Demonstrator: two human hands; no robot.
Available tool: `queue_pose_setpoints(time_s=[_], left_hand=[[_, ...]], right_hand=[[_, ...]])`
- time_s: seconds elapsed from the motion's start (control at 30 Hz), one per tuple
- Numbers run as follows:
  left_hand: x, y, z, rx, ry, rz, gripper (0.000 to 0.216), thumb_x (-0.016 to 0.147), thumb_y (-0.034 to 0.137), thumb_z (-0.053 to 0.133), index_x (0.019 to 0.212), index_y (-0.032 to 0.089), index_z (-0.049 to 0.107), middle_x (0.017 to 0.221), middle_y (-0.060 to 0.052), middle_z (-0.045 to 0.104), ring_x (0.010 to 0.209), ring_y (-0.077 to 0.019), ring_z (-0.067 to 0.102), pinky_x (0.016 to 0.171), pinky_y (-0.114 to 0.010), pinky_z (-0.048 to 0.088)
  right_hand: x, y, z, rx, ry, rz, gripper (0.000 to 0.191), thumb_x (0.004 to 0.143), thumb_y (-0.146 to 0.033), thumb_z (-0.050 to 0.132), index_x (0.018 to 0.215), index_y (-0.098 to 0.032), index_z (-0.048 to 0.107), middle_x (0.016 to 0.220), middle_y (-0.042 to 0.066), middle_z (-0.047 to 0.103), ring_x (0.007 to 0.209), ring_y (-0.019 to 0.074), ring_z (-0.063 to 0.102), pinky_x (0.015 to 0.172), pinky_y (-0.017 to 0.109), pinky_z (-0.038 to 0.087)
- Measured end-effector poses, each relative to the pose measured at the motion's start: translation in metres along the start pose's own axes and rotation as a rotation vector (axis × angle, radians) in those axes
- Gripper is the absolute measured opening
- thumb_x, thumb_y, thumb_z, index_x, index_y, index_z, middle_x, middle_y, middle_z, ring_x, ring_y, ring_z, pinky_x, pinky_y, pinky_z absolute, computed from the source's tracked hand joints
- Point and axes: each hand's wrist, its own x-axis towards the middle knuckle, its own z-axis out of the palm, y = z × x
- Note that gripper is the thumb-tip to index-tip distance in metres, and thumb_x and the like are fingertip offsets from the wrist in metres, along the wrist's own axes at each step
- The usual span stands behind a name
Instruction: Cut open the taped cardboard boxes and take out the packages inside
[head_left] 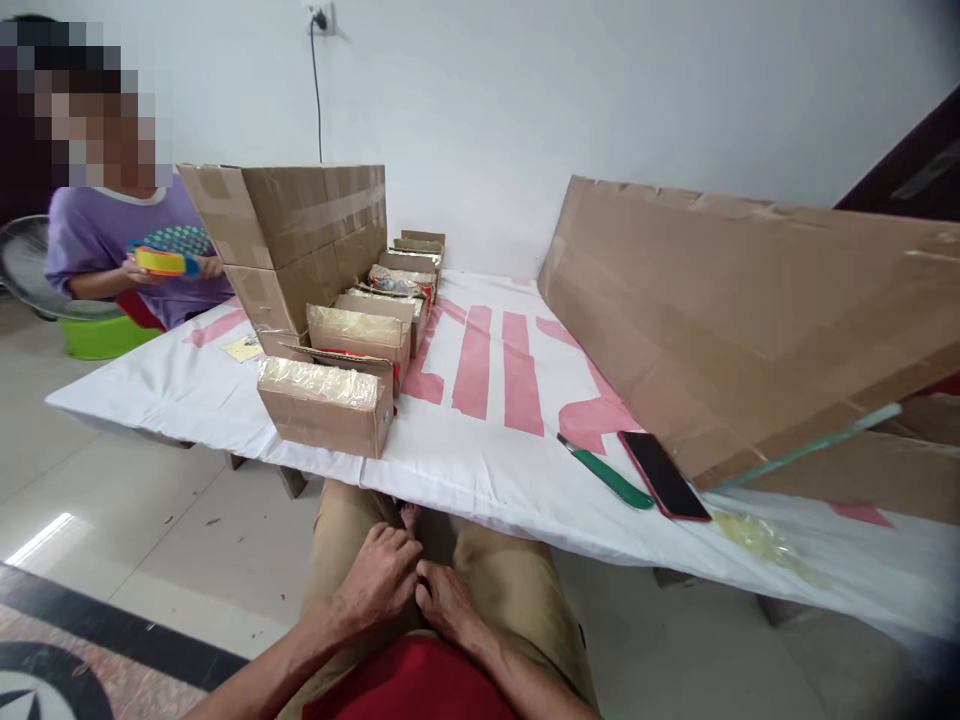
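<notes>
Over my lap, my left hand [382, 572] rests with its fingers curled in, near my thigh. My right hand [445, 598] lies close beside it, also curled, and the fingertips of the two hands nearly meet. No object shows in either hand. In front of them is the edge of a table with a white cloth [450, 450]. Nearest on it stands a small cardboard box [326, 405] with clear tape across its top. A green-handled knife [611, 478] and a phone with a red edge [663, 476] lie to the right.
More small boxes [360, 330] run back in a row beside a wall of stacked cartons [322, 220]. A large cardboard sheet [750, 320] leans at the right, near crumpled clear tape [754, 535]. Another person [112, 240] sits at the left, holding a colourful object [161, 262].
</notes>
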Motion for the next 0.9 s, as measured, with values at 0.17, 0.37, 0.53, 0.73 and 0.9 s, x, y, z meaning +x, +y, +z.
queue_pose_setpoints(time_s=[0.17, 0.37, 0.53, 0.73, 0.9], left_hand=[[-0.004, 0.006, 0.024, 0.208, -0.298, 0.001, 0.026, 0.09, 0.029, 0.06, 0.111, 0.019, 0.071, 0.119, -0.014, 0.07, 0.12, -0.0322, 0.059, 0.116, -0.057, 0.032], [-0.002, -0.006, 0.046, 0.303, -0.238, 0.05, 0.024, 0.097, 0.023, 0.053, 0.108, 0.022, 0.074, 0.11, -0.012, 0.071, 0.113, -0.0287, 0.06, 0.109, -0.051, 0.037], [-0.002, -0.007, 0.051, 0.326, -0.249, 0.046, 0.027, 0.095, 0.016, 0.053, 0.11, 0.019, 0.075, 0.113, -0.015, 0.072, 0.117, -0.0307, 0.061, 0.112, -0.054, 0.037], [-0.002, 0.002, 0.035, 0.344, -0.361, 0.024, 0.033, 0.096, 0.016, 0.05, 0.119, 0.014, 0.074, 0.119, -0.02, 0.071, 0.123, -0.0337, 0.061, 0.11, -0.054, 0.041], [-0.002, 0.001, 0.027, 0.322, -0.4, 0.023, 0.033, 0.097, 0.018, 0.049, 0.116, 0.013, 0.075, 0.122, -0.021, 0.071, 0.124, -0.0332, 0.06, 0.112, -0.052, 0.039]], right_hand=[[-0.016, 0.004, 0.002, -0.045, -0.006, -0.004, 0.021, 0.089, -0.015, 0.054, 0.103, -0.022, 0.067, 0.105, 0.007, 0.075, 0.099, 0.0227, 0.068, 0.08, 0.028, 0.04], [-0.018, 0.006, 0.002, -0.035, -0.021, -0.027, 0.018, 0.089, -0.015, 0.056, 0.103, -0.022, 0.065, 0.106, 0.006, 0.075, 0.099, 0.0229, 0.067, 0.079, 0.029, 0.039], [-0.018, 0.007, 0.003, -0.022, -0.036, -0.038, 0.019, 0.086, -0.013, 0.057, 0.101, -0.022, 0.065, 0.103, 0.006, 0.075, 0.098, 0.0219, 0.067, 0.08, 0.028, 0.038], [-0.019, 0.006, 0.001, -0.036, -0.065, -0.005, 0.018, 0.085, -0.016, 0.059, 0.099, -0.02, 0.07, 0.098, 0.007, 0.076, 0.093, 0.0232, 0.068, 0.075, 0.029, 0.038], [-0.014, 0.007, 0.002, -0.049, -0.067, 0.022, 0.013, 0.081, -0.019, 0.064, 0.09, -0.021, 0.073, 0.089, 0.005, 0.076, 0.084, 0.0221, 0.067, 0.068, 0.028, 0.035]])
